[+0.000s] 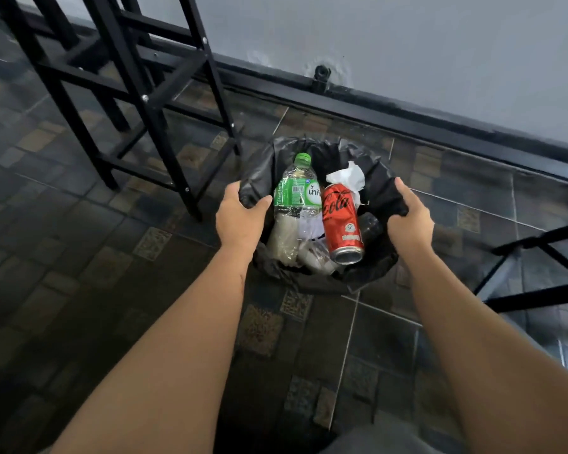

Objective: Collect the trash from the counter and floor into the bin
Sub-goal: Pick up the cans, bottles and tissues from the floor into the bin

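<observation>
we count bin (325, 149) x1 | green-capped bottle (295, 198) x1 | red can (340, 224) x1 | white tissue (348, 176) x1 | hands x2: left hand (240, 221), right hand (410, 217) | black metal frames (135, 86): we see at least two, full count unclear

- Location type: an indoor counter-seating area, café or bar style; the exact kind is not showing.
- Tall black metal stool frames (138, 93) are standing on a dark patterned tile floor (79, 257).
- A grey wall (407, 44) is meeting a black skirting rail (391, 114).
- A lined bin (381, 191) is holding a drink bottle (295, 191) and a can (341, 224).
</observation>
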The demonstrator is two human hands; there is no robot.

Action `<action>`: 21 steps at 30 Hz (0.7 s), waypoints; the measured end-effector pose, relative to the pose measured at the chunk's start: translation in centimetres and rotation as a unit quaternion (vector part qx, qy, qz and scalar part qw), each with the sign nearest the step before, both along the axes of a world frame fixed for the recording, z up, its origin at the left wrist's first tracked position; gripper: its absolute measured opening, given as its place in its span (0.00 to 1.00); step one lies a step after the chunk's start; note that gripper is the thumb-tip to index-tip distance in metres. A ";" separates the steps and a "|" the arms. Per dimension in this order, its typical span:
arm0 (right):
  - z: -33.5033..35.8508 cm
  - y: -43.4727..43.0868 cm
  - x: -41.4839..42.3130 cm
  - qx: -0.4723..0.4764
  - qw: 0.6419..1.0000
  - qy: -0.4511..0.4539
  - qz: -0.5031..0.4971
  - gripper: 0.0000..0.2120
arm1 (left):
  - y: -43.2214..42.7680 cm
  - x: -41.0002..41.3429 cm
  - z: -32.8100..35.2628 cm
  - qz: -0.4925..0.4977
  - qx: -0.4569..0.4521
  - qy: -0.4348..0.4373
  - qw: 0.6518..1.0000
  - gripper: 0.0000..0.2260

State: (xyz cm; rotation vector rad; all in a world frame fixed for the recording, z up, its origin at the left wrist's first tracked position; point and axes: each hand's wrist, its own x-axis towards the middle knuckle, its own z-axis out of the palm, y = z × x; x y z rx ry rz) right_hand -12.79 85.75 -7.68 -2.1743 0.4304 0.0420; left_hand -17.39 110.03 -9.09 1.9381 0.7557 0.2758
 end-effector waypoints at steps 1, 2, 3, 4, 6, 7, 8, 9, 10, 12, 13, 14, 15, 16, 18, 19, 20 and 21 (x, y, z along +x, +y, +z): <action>-0.1 -1.1 0.2 -0.004 1.000 0.001 -0.016 0.38 | -1.2 0.8 -0.4 -0.008 -0.013 -0.007 1.000 0.29; -0.1 -2.1 0.5 -0.012 0.999 0.001 -0.030 0.37 | -2.4 1.5 -0.6 -0.019 -0.022 -0.012 1.000 0.29; -0.2 -3.1 0.8 -0.022 0.999 0.002 -0.045 0.37 | -3.5 2.2 -0.8 -0.030 -0.029 -0.012 0.999 0.29; -0.4 -4.0 1.2 -0.031 0.998 0.003 -0.060 0.37 | -4.6 2.9 -0.9 -0.042 -0.033 -0.012 0.999 0.29; -0.7 -5.5 1.9 -0.036 0.995 0.006 -0.095 0.37 | -6.5 4.3 -0.9 -0.065 -0.040 -0.019 0.997 0.30; -0.8 -6.1 2.2 -0.035 0.993 0.007 -0.110 0.36 | -7.3 5.1 -0.8 -0.074 -0.046 -0.026 0.996 0.30; -1.0 -6.7 2.6 -0.036 0.992 0.004 -0.123 0.36 | -8.0 5.8 -0.6 -0.080 -0.053 -0.032 0.995 0.30; -1.1 -7.2 3.0 -0.039 0.990 0.000 -0.135 0.36 | -8.5 6.6 -0.4 -0.087 -0.062 -0.035 0.994 0.29; -1.2 -7.8 3.4 -0.044 0.989 -0.005 -0.144 0.35 | -9.1 7.3 -0.2 -0.095 -0.069 -0.036 0.992 0.29; -1.2 -8.7 3.9 -0.050 0.987 -0.006 -0.155 0.35 | -10.0 8.1 -0.4 -0.107 -0.085 -0.034 0.990 0.28; -1.3 -9.2 4.2 -0.057 0.986 -0.007 -0.154 0.35 | -10.5 8.4 -0.7 -0.111 -0.094 -0.034 0.989 0.28; -1.3 -9.6 4.5 -0.063 0.986 -0.010 -0.151 0.36 | -11.0 8.6 -1.1 -0.113 -0.100 -0.033 0.988 0.29; -1.4 -10.0 4.8 -0.066 0.987 -0.011 -0.149 0.36 | -11.3 8.8 -1.5 -0.115 -0.105 -0.033 0.987 0.30; -1.4 -10.3 5.2 -0.069 0.987 -0.012 -0.148 0.35 | -11.6 9.0 -1.7 -0.117 -0.106 -0.033 0.987 0.31; -1.5 -10.6 5.9 -0.084 0.987 -0.007 -0.138 0.35 | -11.8 9.5 -1.9 -0.130 -0.095 -0.032 0.986 0.32; -1.6 -10.7 6.1 -0.097 0.987 -0.007 -0.125 0.36 | -11.7 9.8 -2.0 -0.143 -0.080 -0.030 0.986 0.32; -1.7 -10.6 6.2 -0.114 0.988 -0.009 -0.106 0.36 | -11.6 9.9 -2.1 -0.159 -0.057 -0.027 0.985 0.32; -1.8 -10.5 6.2 -0.132 0.987 -0.007 -0.089 0.37 | -11.5 10.0 -2.2 -0.174 -0.029 -0.024 0.984 0.32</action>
